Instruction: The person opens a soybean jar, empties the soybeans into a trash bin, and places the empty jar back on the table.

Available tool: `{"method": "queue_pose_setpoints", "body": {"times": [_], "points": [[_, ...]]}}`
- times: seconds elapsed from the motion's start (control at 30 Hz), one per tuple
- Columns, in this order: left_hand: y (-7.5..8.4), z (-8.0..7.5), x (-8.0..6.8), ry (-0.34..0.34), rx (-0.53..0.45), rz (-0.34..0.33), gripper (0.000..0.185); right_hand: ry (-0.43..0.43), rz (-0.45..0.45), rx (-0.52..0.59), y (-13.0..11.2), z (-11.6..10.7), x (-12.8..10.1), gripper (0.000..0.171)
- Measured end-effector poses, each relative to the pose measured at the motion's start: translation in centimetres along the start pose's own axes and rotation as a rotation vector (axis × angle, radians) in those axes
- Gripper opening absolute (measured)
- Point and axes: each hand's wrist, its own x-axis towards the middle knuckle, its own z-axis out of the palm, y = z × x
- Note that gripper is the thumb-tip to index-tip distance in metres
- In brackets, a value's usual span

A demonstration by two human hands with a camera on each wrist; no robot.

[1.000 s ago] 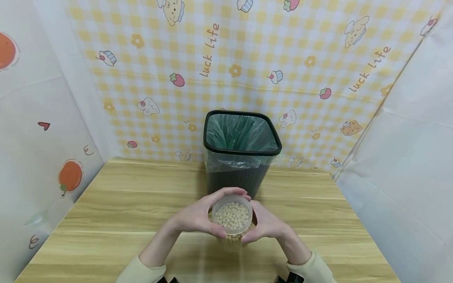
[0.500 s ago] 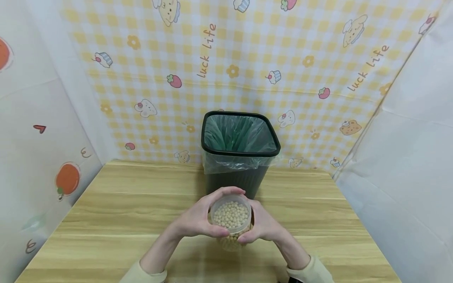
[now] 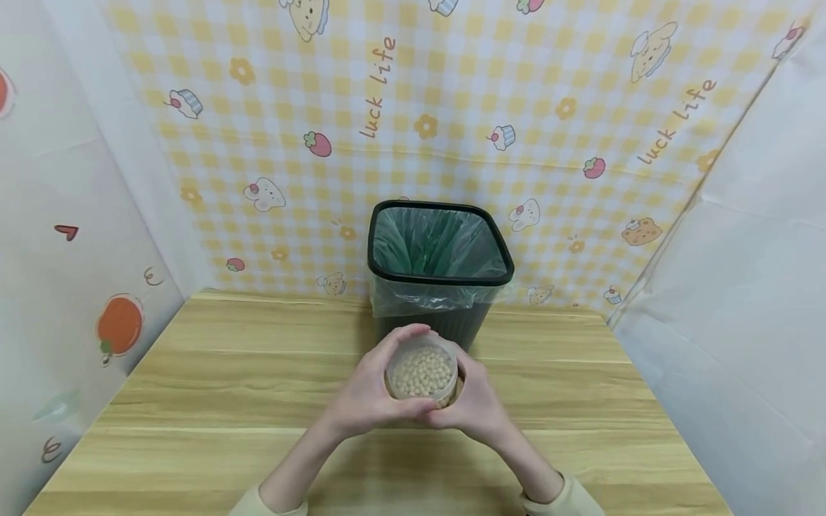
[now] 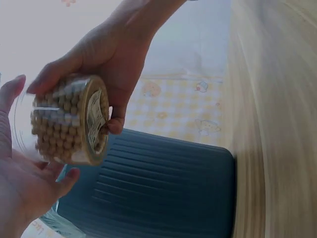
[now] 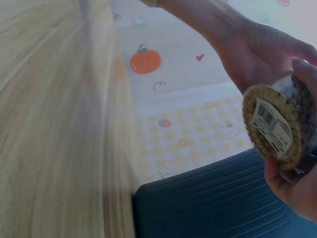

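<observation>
clear plastic makes up the wall of the round jar [image 3: 422,376] i am watching through the head camera, and pale little balls [image 3: 421,371] fill much of it. from where i sit, both hands are on it: the left hand [image 3: 366,393] has its thumb and fingers curled round one side, the right hand [image 3: 480,403] grips the other, and the two thumbs come together along the near side. i see the jar lifted, its base apart from the wooden table [image 3: 245,401], and it leans a little in the right wrist view. that same view gives me a white label [image 5: 272,128] with a barcode, stuck on the base. whether something clear covers the jar's mouth, i cannot tell.

just beyond the hands i have a dark grey bin [image 3: 452,326] standing on the table, with a black rim [image 3: 445,279] and a greenish see-through bag [image 3: 432,240] lining it and folded over the outside. behind it hangs a yellow-checked cloth [image 3: 361,190] printed with cupcakes, strawberries and "luck life". at my left is a white panel [image 3: 45,179] with orange fruit on it. cream sleeves [image 3: 564,498] end near the wrists.
</observation>
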Motion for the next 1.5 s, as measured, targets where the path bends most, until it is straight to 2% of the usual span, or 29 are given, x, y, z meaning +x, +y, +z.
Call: {"method": "queue_pose_setpoints", "body": {"times": [0.2,0.3,0.37,0.47,0.57,0.67,0.77,0.9,1.0,1.13,1.2,1.3,1.43,1.5], "points": [[0.3,0.8,0.1,0.086,0.002,-0.002,0.087,0.148,-0.089,-0.2,0.1,0.6,-0.1,0.098],[0.6,1.2,0.1,0.125,0.016,-0.029,0.091,0.189,-0.142,-0.269,0.3,0.6,0.0,0.098],[0.7,1.3,0.1,0.141,0.03,-0.047,0.094,0.186,-0.151,-0.268,0.4,0.4,0.1,0.097],[0.8,1.2,0.0,0.126,0.027,-0.054,0.101,0.136,-0.108,-0.17,0.5,0.0,0.2,0.094],[0.7,0.5,0.0,0.078,-0.019,-0.012,0.098,0.059,-0.035,0.023,0.7,-0.8,0.2,0.089],[0.5,-0.5,0.1,-0.002,-0.12,0.041,0.086,-0.031,-0.011,0.223,1.1,-1.6,0.2,0.086],[0.3,-1.4,0.2,-0.099,-0.239,0.086,0.075,-0.147,-0.044,0.361,1.5,-2.2,0.1,0.088],[0.0,-2.0,0.3,-0.209,-0.338,0.125,0.069,-0.315,-0.126,0.463,1.7,-2.3,0.5,0.091],[-0.3,-2.1,0.3,-0.267,-0.348,0.152,0.07,-0.422,-0.169,0.516,1.7,-2.2,0.7,0.093],[-0.5,-2.2,0.2,-0.336,-0.354,0.158,0.076,-0.511,-0.172,0.547,1.7,-2.1,0.6,0.094],[-0.5,-2.2,0.1,-0.351,-0.351,0.142,0.077,-0.52,-0.172,0.532,1.7,-2.1,0.5,0.094],[-0.4,-2.3,0.0,-0.332,-0.32,0.126,0.077,-0.498,-0.154,0.507,1.7,-2.1,0.5,0.094],[-0.3,-2.2,0.0,-0.248,-0.209,0.128,0.079,-0.401,-0.095,0.454,1.5,-2.1,0.4,0.091],[-0.2,-2.1,0.1,-0.199,-0.142,0.13,0.082,-0.338,-0.066,0.39,1.2,-2.1,0.4,0.091]]}}
